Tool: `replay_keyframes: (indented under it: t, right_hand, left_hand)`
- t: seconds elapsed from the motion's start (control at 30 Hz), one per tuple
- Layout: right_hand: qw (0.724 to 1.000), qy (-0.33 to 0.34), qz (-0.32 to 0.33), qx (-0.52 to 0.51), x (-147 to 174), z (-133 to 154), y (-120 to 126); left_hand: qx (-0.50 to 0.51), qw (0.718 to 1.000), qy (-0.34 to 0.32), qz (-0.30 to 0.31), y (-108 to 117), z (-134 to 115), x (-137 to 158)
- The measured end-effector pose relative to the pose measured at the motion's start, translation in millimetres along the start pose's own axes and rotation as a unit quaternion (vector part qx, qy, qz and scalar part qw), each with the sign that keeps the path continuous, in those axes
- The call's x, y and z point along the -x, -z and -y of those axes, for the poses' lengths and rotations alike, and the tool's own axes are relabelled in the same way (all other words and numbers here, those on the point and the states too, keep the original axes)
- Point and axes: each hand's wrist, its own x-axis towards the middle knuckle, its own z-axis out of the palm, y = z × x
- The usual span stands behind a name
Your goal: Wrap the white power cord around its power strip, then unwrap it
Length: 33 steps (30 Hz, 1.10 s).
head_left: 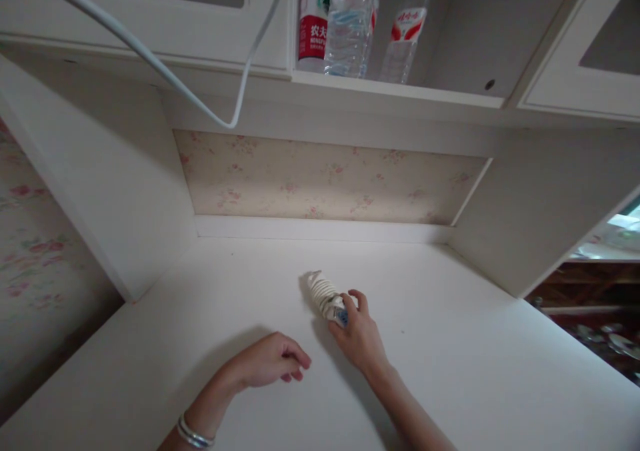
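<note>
A white, ribbed object that looks like a bundle of coiled cord (324,292) lies on the white tabletop, with a small blue patch at its near end. My right hand (359,327) is closed around that near end, thumb on one side and fingers on the other. The far end of the bundle points away and to the left. My left hand (275,361) hovers to the left and nearer, apart from the bundle, holding nothing. Its fingers are loosely bent and partly apart, and a silver bangle (194,433) circles its wrist.
White side panels flank the tabletop (240,277). Flowered wallpaper (310,177) covers the back. Overhead, a shelf (400,89) holds several plastic bottles (350,37), and a white cable (150,57) hangs down in front at the upper left.
</note>
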Motion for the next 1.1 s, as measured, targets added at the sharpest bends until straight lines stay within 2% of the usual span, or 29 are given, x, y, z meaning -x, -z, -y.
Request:
replay_keyframes:
  t: [0.1, 0.17, 0.4, 0.53, 0.7, 0.87, 1.03, 1.1]
  right_hand:
    - [1.0, 0.015, -0.004, 0.004, -16.9, -28.0, 8.5]
    - [1.0, 0.002, -0.016, 0.01, -30.3, -53.5, 15.8]
    - [0.981, -0.111, -0.085, 0.132, -80.5, -164.1, 48.9]
    - [0.961, -0.189, -0.099, 0.179, -96.7, -210.9, 57.5]
    - [0.965, -0.139, -0.09, 0.205, -107.0, -238.4, 53.1]
    - [0.961, -0.2, -0.048, 0.185, -119.1, -255.6, 50.0]
    - [0.969, -0.161, -0.024, 0.183, -118.9, -264.1, 51.8]
    - [0.969, -0.166, -0.029, 0.182, -113.8, -263.0, 52.1]
  left_hand:
    - [-0.017, 1.0, 0.002, -0.017, -4.9, -1.4, -4.1]
    - [-0.028, 0.999, -0.002, -0.025, -8.5, -1.5, -7.5]
    - [-0.034, 0.998, -0.022, -0.038, -15.2, 2.7, -15.6]
    - [-0.028, 0.998, -0.01, -0.05, -16.4, 2.0, -17.4]
    - [-0.026, 0.998, -0.006, -0.058, -17.9, 0.6, -16.8]
    - [-0.032, 0.997, -0.009, -0.066, -18.7, 3.2, -16.6]
    - [-0.039, 0.997, -0.004, -0.068, -18.8, 5.7, -18.5]
    - [-0.046, 0.997, -0.006, -0.07, -18.8, 5.5, -18.7]
